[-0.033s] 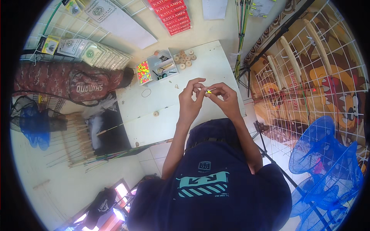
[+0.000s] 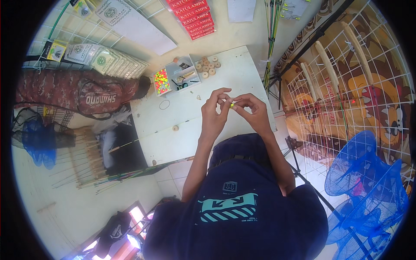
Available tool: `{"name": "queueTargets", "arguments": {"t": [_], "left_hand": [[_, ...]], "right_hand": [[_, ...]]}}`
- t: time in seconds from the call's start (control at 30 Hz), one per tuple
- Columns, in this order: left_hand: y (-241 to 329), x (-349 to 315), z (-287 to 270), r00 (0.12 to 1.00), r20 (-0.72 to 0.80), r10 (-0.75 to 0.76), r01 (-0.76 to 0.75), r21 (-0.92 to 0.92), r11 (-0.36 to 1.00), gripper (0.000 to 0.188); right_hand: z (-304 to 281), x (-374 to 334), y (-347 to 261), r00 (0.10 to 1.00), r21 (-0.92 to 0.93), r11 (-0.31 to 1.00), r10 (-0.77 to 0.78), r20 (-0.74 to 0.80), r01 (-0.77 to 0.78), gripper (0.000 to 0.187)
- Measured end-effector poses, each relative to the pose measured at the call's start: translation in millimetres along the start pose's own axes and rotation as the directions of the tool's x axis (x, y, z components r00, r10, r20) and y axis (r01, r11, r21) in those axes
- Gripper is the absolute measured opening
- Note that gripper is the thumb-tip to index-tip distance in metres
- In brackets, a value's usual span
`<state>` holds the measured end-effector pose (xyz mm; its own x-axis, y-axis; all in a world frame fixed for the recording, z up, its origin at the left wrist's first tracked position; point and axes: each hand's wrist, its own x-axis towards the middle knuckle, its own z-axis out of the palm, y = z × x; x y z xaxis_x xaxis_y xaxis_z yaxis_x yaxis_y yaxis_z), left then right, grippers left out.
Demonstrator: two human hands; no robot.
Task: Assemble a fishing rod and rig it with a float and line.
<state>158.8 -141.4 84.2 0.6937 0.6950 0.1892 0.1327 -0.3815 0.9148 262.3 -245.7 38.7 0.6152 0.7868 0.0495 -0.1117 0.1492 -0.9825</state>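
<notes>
Right hand (image 2: 256, 113) pinched small yellow piece (image 2: 232, 105) above white table (image 2: 182, 145); left hand (image 2: 213, 113) bunched fingertips just beside, grip impossible to tell. Multicoloured beads (image 2: 161, 81) filled tray (image 2: 173, 68) compartment.

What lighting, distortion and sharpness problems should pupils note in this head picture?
Head view: curved black border, fisheye distortion; head view: blown-out glare beside the dark cap at lower left; head view: the yellow piece between the left hand and right hand is too small for clear detail.
</notes>
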Motion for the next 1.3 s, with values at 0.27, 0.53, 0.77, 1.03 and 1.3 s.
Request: {"name": "queueTargets", "arguments": {"t": [0.27,0.53,0.77,1.03,1.3], "left_hand": [[-2.8,-2.2,-1.0,0.999,0.027,0.034,-0.035,0.067,0.997,0.024],[-6.1,-3.2,0.4,0.998,0.057,0.023,-0.028,0.081,0.996,0.024],[-1.9,-4.0,6.5,0.995,-0.068,0.077,-0.07,0.093,0.993,0.026],[-13.6,-12.5,5.9,0.989,-0.145,-0.002,0.01,0.054,0.999,0.017],[-14.0,-9.1,2.6,0.997,-0.073,-0.027,0.026,-0.021,0.999,0.02]], "right_hand": [[-3.4,0.9,-2.1,0.979,-0.242,0.959,-0.177,-0.099,0.148,0.014],[-2.0,-0.1,-0.3,0.984,-0.185,0.976,-0.14,-0.111,0.118,0.018],[-1.0,-0.5,4.4,0.991,-0.019,0.997,-0.083,-0.105,0.081,0.018],[3.1,-0.6,2.1,0.991,0.046,0.997,-0.048,-0.121,0.054,0.019],[2.8,0.4,1.7,0.995,0.018,0.999,-0.037,-0.093,0.039,0.019]]}}
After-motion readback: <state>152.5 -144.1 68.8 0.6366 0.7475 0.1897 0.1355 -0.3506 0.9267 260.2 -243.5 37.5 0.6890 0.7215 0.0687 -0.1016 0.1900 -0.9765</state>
